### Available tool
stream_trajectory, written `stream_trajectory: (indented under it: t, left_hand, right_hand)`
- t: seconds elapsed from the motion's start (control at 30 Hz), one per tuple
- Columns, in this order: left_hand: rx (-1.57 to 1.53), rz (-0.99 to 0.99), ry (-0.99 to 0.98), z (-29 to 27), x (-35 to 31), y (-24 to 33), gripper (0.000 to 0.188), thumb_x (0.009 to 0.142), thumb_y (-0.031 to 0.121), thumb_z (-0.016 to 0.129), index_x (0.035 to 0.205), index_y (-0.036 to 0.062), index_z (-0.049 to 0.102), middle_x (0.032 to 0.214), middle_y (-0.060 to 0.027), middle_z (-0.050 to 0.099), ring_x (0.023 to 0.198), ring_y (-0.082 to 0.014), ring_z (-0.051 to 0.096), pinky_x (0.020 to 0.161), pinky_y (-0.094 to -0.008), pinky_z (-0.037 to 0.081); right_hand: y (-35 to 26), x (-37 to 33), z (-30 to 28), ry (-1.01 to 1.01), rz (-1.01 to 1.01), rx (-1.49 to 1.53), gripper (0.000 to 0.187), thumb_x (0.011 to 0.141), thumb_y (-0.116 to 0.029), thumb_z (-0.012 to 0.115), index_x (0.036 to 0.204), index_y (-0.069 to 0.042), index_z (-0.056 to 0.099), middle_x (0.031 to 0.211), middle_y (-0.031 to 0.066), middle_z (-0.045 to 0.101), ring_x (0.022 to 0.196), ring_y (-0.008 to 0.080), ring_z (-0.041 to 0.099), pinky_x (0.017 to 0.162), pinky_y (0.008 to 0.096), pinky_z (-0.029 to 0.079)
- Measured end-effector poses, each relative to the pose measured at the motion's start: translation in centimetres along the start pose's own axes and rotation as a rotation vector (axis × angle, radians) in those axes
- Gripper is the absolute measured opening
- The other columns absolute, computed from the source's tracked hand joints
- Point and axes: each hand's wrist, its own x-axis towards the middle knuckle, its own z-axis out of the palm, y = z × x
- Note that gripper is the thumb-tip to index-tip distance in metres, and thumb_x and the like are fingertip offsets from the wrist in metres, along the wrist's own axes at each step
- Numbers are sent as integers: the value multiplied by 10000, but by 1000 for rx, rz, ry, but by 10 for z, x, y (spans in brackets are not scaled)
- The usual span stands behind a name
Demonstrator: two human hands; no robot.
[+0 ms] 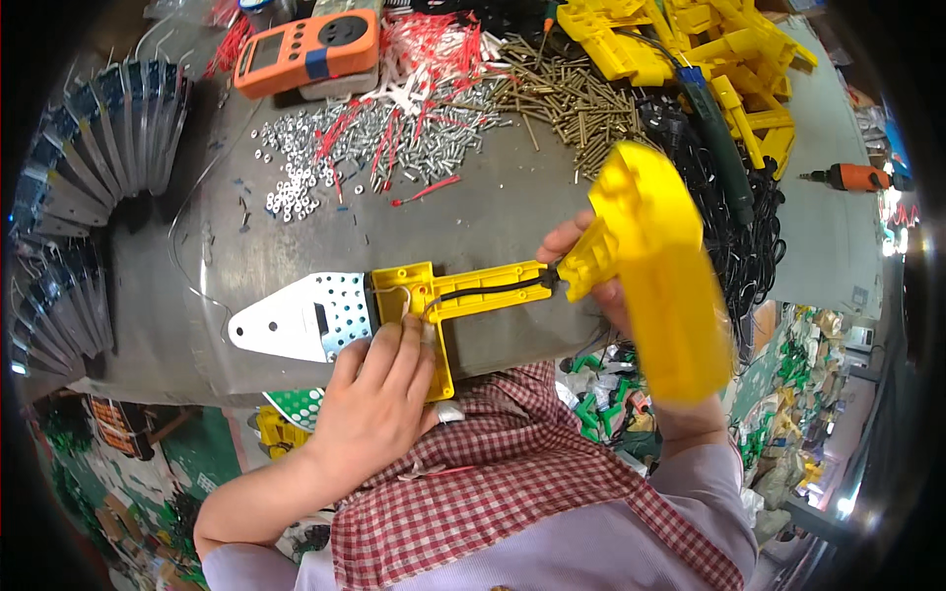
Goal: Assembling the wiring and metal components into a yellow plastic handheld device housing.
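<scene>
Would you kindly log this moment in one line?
left hand: on open yellow housing | right hand: holding yellow shell, blurred | black cable: lying along housing

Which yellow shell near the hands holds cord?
The lying shell under the left hand holds black cord; the raised shell in the right hand shows none.

Your worktop (493, 212) is grey metal, shiny in patches. Pale tabletop (833, 236) beyond it on your right. Green floor (209, 448) low on your left, cluttered. Bright lights (845, 506) glaring at your far right.
</scene>
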Motion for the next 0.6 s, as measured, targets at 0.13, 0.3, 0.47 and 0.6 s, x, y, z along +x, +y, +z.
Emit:
stream_trajectory:
  t: [0.13, 0.3, 0.47, 0.6]
  left_hand:
    - [100, 24, -19, -4, -5, 1, 642, 684, 394, 642, 1152, -31, 529, 1238, -170, 486, 1125, -258, 442, 874, -343, 363]
    - [153, 68, -26, 0, -2, -1, 686, 618, 377, 675, 1160, -12, 517, 1284, -160, 471, 1135, -259, 454, 875, -339, 370]
    - [236, 110, 11, 4, -5, -6, 636, 660, 376, 645, 1155, -5, 524, 1281, -160, 474, 1125, -247, 459, 864, -332, 376]
    - [233, 127, 37, 4, -5, -8, 617, 673, 350, 629, 1166, -6, 525, 1266, -159, 485, 1114, -246, 467, 859, -329, 379]
  right_hand:
    - [14, -4, -5, -142, -199, -209, 496, 820, -85, 635, 1266, -10, 430, 1158, 152, 567, 1033, 206, 568, 831, 284, 474]
    - [19, -7, 13, -112, -143, -488, 406, 848, -66, 597, 1230, -16, 470, 1160, 163, 580, 1094, 214, 538, 887, 331, 451]
    - [18, -4, 9, 81, -71, -492, 358, 847, -202, 595, 1113, 36, 561, 1079, 145, 610, 783, 121, 605, 600, 179, 467]
    - [19, -10, -5, 202, -44, -244, 387, 875, -278, 548, 1116, 25, 569, 1048, 136, 614, 672, 75, 560, 522, 144, 422]
